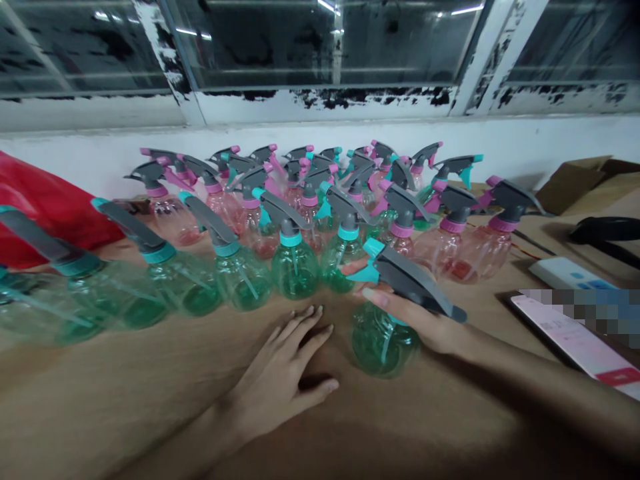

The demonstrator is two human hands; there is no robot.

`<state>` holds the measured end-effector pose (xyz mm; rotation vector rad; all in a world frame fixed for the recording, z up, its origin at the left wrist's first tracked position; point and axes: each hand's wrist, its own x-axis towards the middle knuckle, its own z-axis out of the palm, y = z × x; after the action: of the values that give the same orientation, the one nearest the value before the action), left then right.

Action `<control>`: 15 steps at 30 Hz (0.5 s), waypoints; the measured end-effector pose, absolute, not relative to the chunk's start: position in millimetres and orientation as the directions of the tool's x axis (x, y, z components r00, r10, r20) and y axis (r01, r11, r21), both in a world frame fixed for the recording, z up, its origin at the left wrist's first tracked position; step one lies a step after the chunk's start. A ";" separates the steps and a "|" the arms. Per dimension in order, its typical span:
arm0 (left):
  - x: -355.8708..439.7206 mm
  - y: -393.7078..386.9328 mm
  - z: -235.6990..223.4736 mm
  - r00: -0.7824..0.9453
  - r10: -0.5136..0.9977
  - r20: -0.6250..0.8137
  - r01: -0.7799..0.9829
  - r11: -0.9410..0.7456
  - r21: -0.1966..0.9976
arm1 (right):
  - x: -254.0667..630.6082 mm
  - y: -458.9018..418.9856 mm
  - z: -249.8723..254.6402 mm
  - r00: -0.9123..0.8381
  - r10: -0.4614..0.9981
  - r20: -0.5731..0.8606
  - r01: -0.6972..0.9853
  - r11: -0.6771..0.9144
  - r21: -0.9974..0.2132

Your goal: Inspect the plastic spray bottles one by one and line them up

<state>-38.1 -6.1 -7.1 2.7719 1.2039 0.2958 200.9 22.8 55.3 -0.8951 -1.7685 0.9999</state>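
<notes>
My right hand [420, 317] is wrapped round the neck of a green spray bottle [384, 347], just under its grey and turquoise trigger head [410, 277]. The bottle is upright; whether its base touches the table I cannot tell. Palm down on the wooden table [165, 393], my left hand [283, 373] lies with its fingers spread and holds nothing. Just beyond its fingertips stands another green spray bottle [295, 270], part of a front row of green bottles. Behind them are several pink spray bottles [173, 220] with grey and pink heads.
At the right lie a phone [565, 333] with a lit screen and a white and blue box [575, 277]. A black object [605, 230] and an open cardboard box [575, 183] are farther back. A red bag [50, 207] sits at the left. A white wall [320, 137] bounds the back.
</notes>
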 end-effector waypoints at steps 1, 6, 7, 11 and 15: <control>-38.2 -6.0 -7.2 0.668 0.731 0.141 0.710 -0.683 0.173 | 200.8 23.0 55.3 -0.342 0.871 0.352 0.153 0.421 -0.894; -38.2 -5.9 -7.9 0.672 0.726 0.145 0.708 -0.687 0.161 | 200.2 22.6 55.9 -0.339 0.875 0.345 0.142 0.410 -0.901; -38.1 -5.9 -7.8 0.671 0.728 0.140 0.711 -0.685 0.159 | 200.3 22.1 56.1 -0.340 0.875 0.346 0.138 0.410 -0.901; -37.6 -6.1 -7.1 0.670 0.730 0.131 0.714 -0.683 0.155 | 200.6 21.1 57.5 -0.337 0.874 0.351 0.132 0.413 -0.901; -37.1 -5.8 -6.5 0.667 0.737 0.112 0.719 -0.675 0.162 | 199.6 23.9 60.2 -0.344 0.833 0.434 0.197 0.516 -0.834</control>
<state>-37.1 -5.8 -6.5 2.7719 1.2150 0.2562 199.6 23.9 60.2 -0.8559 -1.8296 0.8608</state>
